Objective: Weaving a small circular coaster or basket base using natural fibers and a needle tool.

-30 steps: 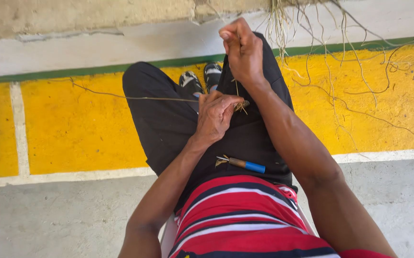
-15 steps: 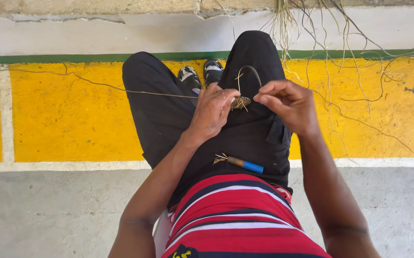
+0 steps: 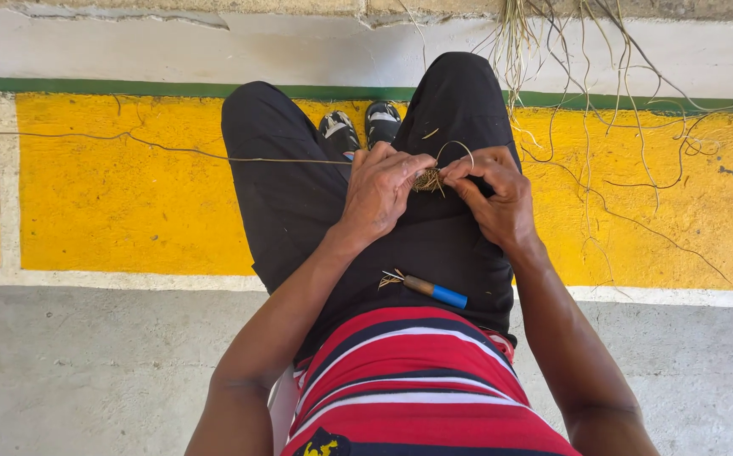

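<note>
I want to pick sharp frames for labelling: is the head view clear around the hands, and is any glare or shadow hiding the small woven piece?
Head view: even daylight, no glare; left hand and right hand look sharp, and the small straw bundle between them is readable, partly covered by fingers. The yellow floor band is bright, not blown out; the blue-tipped tool on the lap is clear.

Small blue-handled tool [image 3: 435,290] lying on lap, frayed fibres at its tip. Black shoes [image 3: 361,127] on yellow painted floor band [image 3: 113,203]. Green stripe [image 3: 87,86] above it, loose dry fibres [image 3: 603,76] trailing top right. Grey concrete [image 3: 87,371] underneath.
</note>
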